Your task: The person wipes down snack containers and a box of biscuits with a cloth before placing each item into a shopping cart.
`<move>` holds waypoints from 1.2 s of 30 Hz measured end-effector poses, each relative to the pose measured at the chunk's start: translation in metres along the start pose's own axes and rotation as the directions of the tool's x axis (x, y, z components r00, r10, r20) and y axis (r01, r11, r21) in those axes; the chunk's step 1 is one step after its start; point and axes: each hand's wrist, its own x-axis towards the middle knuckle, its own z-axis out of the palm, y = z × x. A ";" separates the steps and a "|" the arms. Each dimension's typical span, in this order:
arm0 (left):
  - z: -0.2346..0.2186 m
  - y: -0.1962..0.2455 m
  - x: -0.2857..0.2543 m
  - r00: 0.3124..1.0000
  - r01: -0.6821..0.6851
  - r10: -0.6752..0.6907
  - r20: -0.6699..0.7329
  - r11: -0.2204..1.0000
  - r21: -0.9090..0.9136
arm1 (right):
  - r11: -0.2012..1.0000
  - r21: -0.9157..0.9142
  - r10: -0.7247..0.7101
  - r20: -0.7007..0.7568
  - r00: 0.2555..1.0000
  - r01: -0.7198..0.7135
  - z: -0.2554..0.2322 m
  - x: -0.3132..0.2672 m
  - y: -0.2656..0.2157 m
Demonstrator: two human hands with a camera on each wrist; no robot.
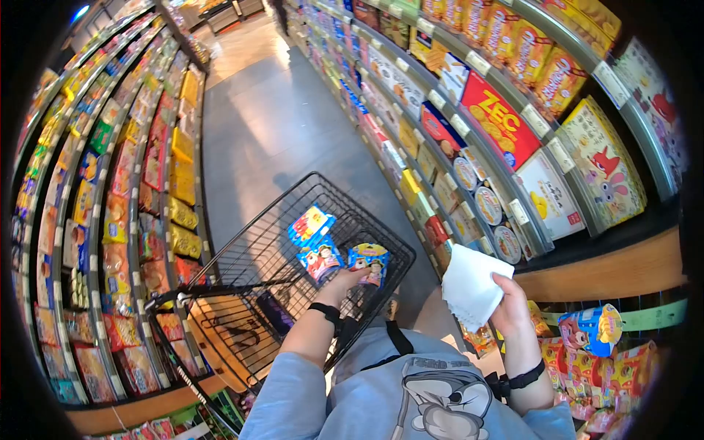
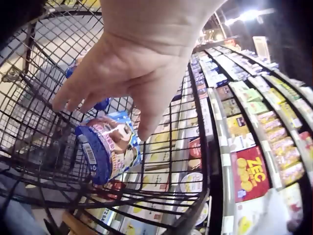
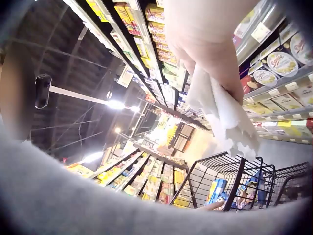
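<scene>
My left hand [image 1: 343, 284] reaches down into a black wire shopping cart [image 1: 315, 175]. In the left wrist view its fingers [image 2: 88, 90] are spread loosely above a blue snack bag [image 2: 115, 147], thumb near the bag's upper edge. The head view shows this bag [image 1: 372, 258] beside two more blue snack bags, one with a yellow-and-red top [image 1: 310, 225] and one with cartoon figures [image 1: 323, 259]. My right hand [image 1: 511, 304] pinches a white sheet of paper [image 1: 471, 284] with a ragged edge, held outside the cart's right side.
Packed snack shelves [image 1: 110, 205] line the left of the aisle. Right-hand shelves hold biscuit boxes, including a red ZEC box [image 1: 500, 121], and round tins [image 1: 488, 205]. Grey floor [image 1: 249, 125] stretches ahead of the cart. A blue bag [image 1: 590, 331] hangs by the lower right rack.
</scene>
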 end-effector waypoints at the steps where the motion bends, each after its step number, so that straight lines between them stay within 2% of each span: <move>1: -0.001 -0.006 0.012 0.999 -0.026 0.027 0.022 0.999 -0.040 | 0.999 0.032 0.005 0.009 1.000 -0.005 -0.004 -0.001 -0.001; 2: -0.006 -0.025 0.035 0.998 -0.056 0.059 0.024 0.991 -0.119 | 0.998 0.067 0.007 0.016 1.000 -0.008 -0.008 -0.002 -0.003; 3: -0.009 -0.044 0.065 0.995 -0.058 0.054 -0.081 0.997 -0.041 | 0.997 0.076 -0.013 -0.014 1.000 0.014 -0.013 -0.005 -0.004; 5: -0.004 -0.036 0.055 0.997 -0.077 0.079 0.016 0.992 -0.102 | 0.992 0.120 0.039 -0.002 0.999 -0.039 -0.015 -0.008 -0.006; 6: -0.004 -0.034 0.059 0.998 -0.018 0.020 -0.065 0.999 0.034 | 0.991 0.130 0.036 0.017 0.999 -0.038 -0.009 -0.013 -0.008; 7: 0.017 0.016 -0.003 0.991 0.050 -0.049 -0.126 0.999 0.006 | 0.990 0.141 0.019 0.000 1.000 -0.018 -0.009 -0.017 -0.009; 9: 0.018 0.008 0.004 0.997 -0.078 0.073 -0.037 0.983 -0.166 | 0.986 0.159 0.046 -0.013 0.999 -0.043 -0.010 -0.022 -0.010; 10: 0.022 0.029 -0.020 0.999 0.015 -0.020 -0.031 0.988 -0.154 | 0.986 0.162 0.036 -0.014 0.999 -0.033 -0.010 -0.024 -0.011; 11: 0.023 0.037 -0.035 0.999 0.012 -0.016 -0.031 0.989 -0.149 | 0.986 0.167 0.032 -0.013 0.999 -0.029 -0.013 -0.025 -0.012; 13: 0.015 0.043 -0.057 0.950 -0.218 0.217 -0.225 0.976 0.018 | 0.991 0.109 -0.075 -0.028 0.997 0.078 -0.017 -0.026 -0.009; 14: -0.007 0.017 -0.033 0.874 -0.370 0.406 -0.268 0.912 0.176 | 0.990 0.120 -0.074 -0.021 0.997 0.076 -0.017 -0.025 -0.007; 16: -0.003 0.037 -0.079 0.792 -0.525 0.523 -0.315 0.847 0.084 | 0.978 0.010 -0.208 -0.062 0.976 0.209 -0.015 -0.025 -0.004; 17: -0.003 0.041 -0.095 0.737 -0.606 0.590 -0.330 0.793 0.064 | 0.976 0.027 -0.213 -0.057 0.975 0.215 -0.011 -0.026 -0.004; 18: 0.003 0.052 -0.113 0.731 -0.611 0.600 -0.326 0.788 0.081 | 0.963 -0.074 -0.261 -0.003 0.965 0.260 -0.003 -0.027 -0.005; 20: 0.025 0.075 -0.150 0.691 -0.719 0.705 -0.160 0.694 -0.049 | 0.882 -0.281 -0.352 0.144 0.925 0.379 0.017 -0.035 -0.008; 21: 0.039 0.084 -0.164 0.692 -0.722 0.717 -0.086 0.690 -0.051 | 0.848 -0.378 -0.334 0.164 0.928 0.372 0.025 -0.040 -0.005; 22: 0.054 0.089 -0.174 0.681 -0.733 0.732 -0.024 0.680 -0.026 | 0.678 -0.448 -0.476 0.336 0.813 0.582 0.035 -0.041 -0.002; 23: 0.068 0.094 -0.182 0.668 -0.744 0.743 0.042 0.668 -0.004 | 0.496 -0.515 -0.473 0.515 0.715 0.699 0.046 -0.047 -0.009; 24: 0.084 0.097 -0.190 0.646 -0.763 0.760 0.079 0.636 0.114 | 0.236 -0.456 -0.531 0.679 0.507 0.858 0.054 -0.046 -0.005; 25: 0.097 0.099 -0.196 0.623 -0.776 0.773 0.121 0.589 0.228 | 0.147 -0.366 -0.516 0.764 0.386 0.919 0.063 -0.047 -0.002; 26: 0.103 0.098 -0.196 0.487 -0.837 0.852 0.190 0.394 0.379 | 0.039 -0.415 -0.462 0.799 0.384 0.909 0.071 -0.051 0.004; 27: 0.111 0.097 -0.196 0.392 -0.863 0.893 0.223 0.272 0.425 | -0.069 -0.455 -0.405 0.826 0.392 0.888 0.072 -0.055 0.008; 30: 0.121 0.097 -0.200 0.397 -0.865 0.869 0.296 0.245 0.439 | -0.065 -0.479 -0.463 0.792 0.399 0.875 0.057 -0.062 0.012; 32: 0.119 0.090 -0.202 0.526 -0.819 0.797 0.295 0.381 0.430 | 0.062 -0.406 -0.511 0.772 0.378 0.912 0.040 -0.061 0.017; 36: 0.135 0.100 -0.221 0.510 -0.818 0.775 0.373 0.304 0.488 | 0.115 -0.430 -0.505 0.751 0.426 0.895 0.026 -0.073 0.009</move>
